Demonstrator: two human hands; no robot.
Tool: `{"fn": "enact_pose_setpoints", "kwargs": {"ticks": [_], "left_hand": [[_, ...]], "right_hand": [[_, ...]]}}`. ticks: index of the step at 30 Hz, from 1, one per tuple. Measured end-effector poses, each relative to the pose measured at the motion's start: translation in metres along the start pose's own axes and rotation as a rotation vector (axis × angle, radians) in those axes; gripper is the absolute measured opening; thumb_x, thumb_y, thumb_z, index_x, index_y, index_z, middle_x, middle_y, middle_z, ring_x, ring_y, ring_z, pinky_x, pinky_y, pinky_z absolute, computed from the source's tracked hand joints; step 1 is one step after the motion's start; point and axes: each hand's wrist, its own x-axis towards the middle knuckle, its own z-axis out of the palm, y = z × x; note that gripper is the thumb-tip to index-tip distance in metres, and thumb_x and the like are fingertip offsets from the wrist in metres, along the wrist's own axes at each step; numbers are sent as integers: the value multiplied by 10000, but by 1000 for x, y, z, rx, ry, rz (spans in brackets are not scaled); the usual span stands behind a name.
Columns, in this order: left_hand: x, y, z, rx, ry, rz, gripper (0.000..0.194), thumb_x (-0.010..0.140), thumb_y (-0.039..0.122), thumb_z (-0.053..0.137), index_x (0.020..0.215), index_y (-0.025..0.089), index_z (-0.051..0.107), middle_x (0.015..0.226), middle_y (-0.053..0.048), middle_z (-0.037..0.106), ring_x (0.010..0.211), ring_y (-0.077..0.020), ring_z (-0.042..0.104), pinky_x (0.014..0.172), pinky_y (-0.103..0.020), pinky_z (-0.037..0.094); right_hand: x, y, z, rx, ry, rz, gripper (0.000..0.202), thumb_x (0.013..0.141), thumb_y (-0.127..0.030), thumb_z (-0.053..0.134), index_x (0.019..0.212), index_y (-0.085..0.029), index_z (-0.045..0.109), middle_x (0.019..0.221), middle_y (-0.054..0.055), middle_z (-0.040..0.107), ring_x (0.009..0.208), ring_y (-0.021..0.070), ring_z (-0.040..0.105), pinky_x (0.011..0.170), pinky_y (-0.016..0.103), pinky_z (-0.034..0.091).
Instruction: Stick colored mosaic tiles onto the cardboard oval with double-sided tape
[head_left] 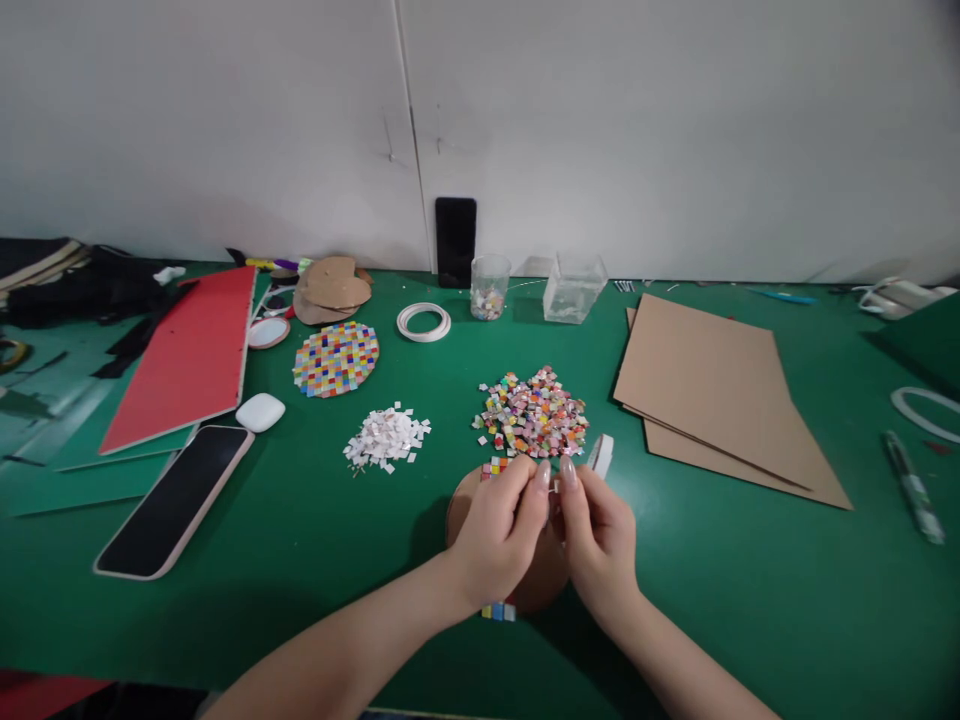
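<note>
Fingertips nearly met: left hand (495,530) and right hand (604,530), both pinching small pale piece (556,487) over cardboard disc (544,582). Step looked like peeling or readying tile; next move seemed to call for gentle pull, steady thumbs, neat alignment. Disc lay on green table (360,560), partly hidden, round, brown, coloured tiles (499,611) showing at near and far edges. Mixed tile heap (532,415) sat just beyond.

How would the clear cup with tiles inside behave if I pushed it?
The clear cup is probably light, being mostly unfilled; the tiles at its bottom may steady it. If knocked over, it could roll, being round.
</note>
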Motion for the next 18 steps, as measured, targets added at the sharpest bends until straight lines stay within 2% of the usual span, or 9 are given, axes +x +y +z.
{"fn": "enact_pose_setpoints", "kwargs": {"ticks": [8,13,18], "left_hand": [[-1,1,-2,45,-16,-20,273,939,295,265,702,197,360,587,31,397,511,-101,379,502,-228,320],[0,4,-4,93,49,20,287,937,293,255,674,202,326,571,34,382,499,-102,363,488,-224,308],[4,4,-5,140,40,-7,273,935,284,262,685,205,336,577,35,386,508,-105,374,492,-225,316]], "right_hand": [[-1,4,-1,49,3,44,352,914,-327,400,586,-200,377,478,-64,342,413,81,320,395,215,249],[-2,12,0,129,20,93,360,918,-339,403,587,-197,387,487,-54,383,425,88,377,414,222,290],[-2,9,0,126,3,69,347,915,-317,415,590,-200,387,479,-55,389,415,87,376,413,220,299]]}}
